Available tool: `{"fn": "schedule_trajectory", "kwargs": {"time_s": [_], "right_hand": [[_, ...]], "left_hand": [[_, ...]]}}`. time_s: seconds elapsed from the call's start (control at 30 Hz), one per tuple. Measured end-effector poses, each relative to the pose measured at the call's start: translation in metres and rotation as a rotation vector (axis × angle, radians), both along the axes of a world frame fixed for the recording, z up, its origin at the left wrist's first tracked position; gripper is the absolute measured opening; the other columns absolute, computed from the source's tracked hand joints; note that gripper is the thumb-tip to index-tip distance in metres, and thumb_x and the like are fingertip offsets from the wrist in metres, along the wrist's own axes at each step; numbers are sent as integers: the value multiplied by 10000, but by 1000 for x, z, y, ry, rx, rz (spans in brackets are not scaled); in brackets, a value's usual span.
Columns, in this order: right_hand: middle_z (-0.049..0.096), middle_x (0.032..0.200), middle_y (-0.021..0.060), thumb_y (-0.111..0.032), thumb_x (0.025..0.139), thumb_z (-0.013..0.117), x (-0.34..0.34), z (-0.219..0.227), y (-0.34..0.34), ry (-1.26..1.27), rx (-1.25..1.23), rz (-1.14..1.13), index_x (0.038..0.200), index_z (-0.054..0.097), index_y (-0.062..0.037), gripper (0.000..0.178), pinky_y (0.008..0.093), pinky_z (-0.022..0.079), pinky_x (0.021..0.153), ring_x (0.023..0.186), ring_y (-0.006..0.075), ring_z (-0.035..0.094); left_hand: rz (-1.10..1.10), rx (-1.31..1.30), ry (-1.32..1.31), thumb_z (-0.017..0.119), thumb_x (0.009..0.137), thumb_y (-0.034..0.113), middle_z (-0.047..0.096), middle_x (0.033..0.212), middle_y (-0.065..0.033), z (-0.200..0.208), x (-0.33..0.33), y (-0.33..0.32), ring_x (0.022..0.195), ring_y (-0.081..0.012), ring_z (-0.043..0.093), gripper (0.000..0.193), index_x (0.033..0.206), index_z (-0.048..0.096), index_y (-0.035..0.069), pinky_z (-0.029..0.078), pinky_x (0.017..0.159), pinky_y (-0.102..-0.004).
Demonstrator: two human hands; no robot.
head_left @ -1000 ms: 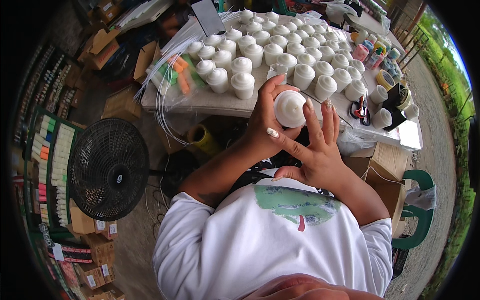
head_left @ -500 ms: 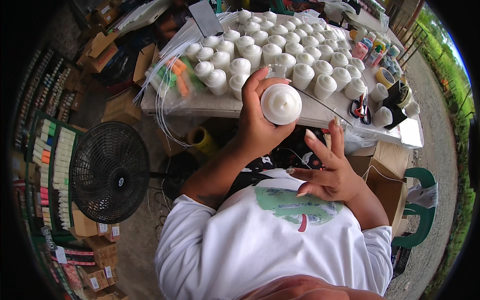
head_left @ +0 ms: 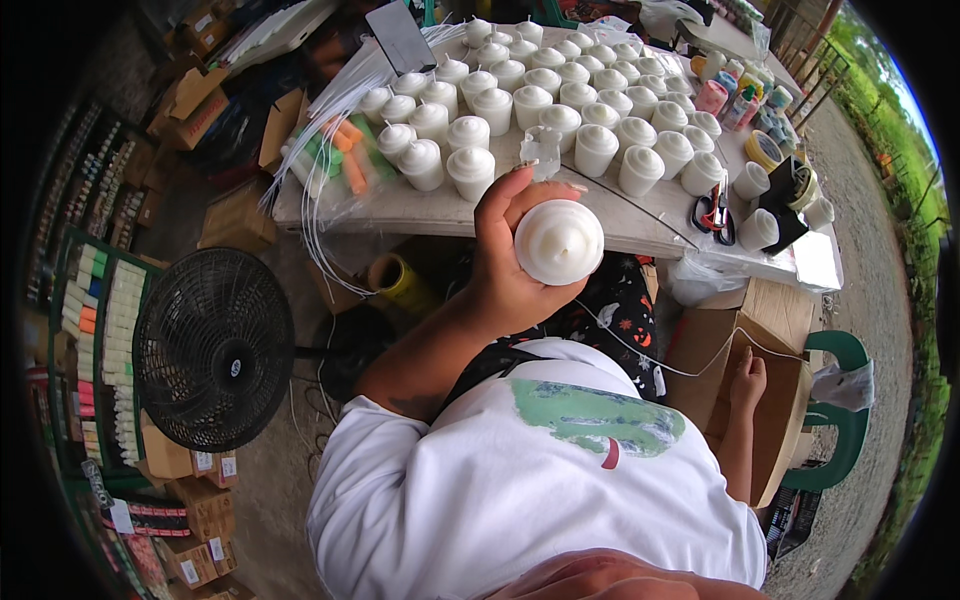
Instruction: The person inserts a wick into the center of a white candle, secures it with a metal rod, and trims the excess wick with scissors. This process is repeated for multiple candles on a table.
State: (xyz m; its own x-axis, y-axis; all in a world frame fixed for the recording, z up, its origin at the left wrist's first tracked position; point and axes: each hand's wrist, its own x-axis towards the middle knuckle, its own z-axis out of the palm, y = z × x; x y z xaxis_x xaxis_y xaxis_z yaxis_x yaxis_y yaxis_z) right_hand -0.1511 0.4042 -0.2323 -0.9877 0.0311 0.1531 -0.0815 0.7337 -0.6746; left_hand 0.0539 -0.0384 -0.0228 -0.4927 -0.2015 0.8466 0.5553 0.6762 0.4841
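One white candle [head_left: 560,242] is sitting in the left hand [head_left: 495,265], up off the table [head_left: 620,228] and just by its near edge. The fingers are curling around the candle's side and holding it, and its round top is facing up with the little tip in the middle.

The right hand [head_left: 748,380] is hanging well apart from it, over by a big open cardboard box [head_left: 690,345]. Its fingers are looking bent in, but I cannot tell how tightly they are closing or if they are holding anything. A thin white cord [head_left: 640,356] is running from the lap to the box, passing close to those fingertips; I cannot tell if they are touching it.

Lots more white candles [head_left: 597,150] are standing close together on the table. A small see-through thing [head_left: 541,152] is resting just past the left hand. Scissors [head_left: 715,213] are lying near the right end, and colorful bottles [head_left: 742,108] are standing behind them. Long white strings [head_left: 310,215] are drooping over the left edge, beside a clear bag [head_left: 352,170] with orange and green things inside. A black fan [head_left: 215,350] is standing off to the left.
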Motion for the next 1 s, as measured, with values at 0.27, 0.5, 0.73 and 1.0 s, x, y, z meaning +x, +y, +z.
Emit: {"fn": "schedule_trajectory", "kwargs": {"time_s": [0.27, 0.5, 0.73, 1.0], "right_hand": [[605, 724, 81, -423, 935, 575, -7, -85, 15, -300, -58, -69, 868, 616, 8, 439, 335, 473, 646, 645, 189, 538], [623, 783, 96, -451, 938, 550, -18, -90, 6, -473, -156, -129, 947, 612, 8, 463, 340, 486, 700, 725, 207, 569], [641, 841, 112, -479, 942, 525, -21, -91, 4, -641, -379, -211, 1026, 607, 8, 501, 345, 499, 755, 805, 225, 601], [606, 1139, 157, -523, 969, 408, -24, -67, 6, -619, -1249, -261, 1277, 480, 5, 616, 412, 463, 952, 1106, 301, 566]], "left_hand": [[-20, -85, -6, 794, 663, -38, 512, 1166, -176, 8, 8, 7, 1055, -278, 564, 999, 1395, 120, 53, 477, 906, -404], [-153, -75, 99, 800, 660, -27, 597, 1142, -184, 33, 21, 23, 1058, -292, 591, 952, 1407, 214, 42, 406, 959, -419], [-165, -13, 338, 819, 714, 175, 671, 1064, -102, 64, 38, 63, 947, -240, 587, 659, 1224, 416, 66, 476, 838, -387], [-310, -79, 96, 805, 695, 72, 587, 1132, -168, 61, 26, 58, 1020, -261, 571, 787, 1309, 314, 45, 482, 882, -383]]}}
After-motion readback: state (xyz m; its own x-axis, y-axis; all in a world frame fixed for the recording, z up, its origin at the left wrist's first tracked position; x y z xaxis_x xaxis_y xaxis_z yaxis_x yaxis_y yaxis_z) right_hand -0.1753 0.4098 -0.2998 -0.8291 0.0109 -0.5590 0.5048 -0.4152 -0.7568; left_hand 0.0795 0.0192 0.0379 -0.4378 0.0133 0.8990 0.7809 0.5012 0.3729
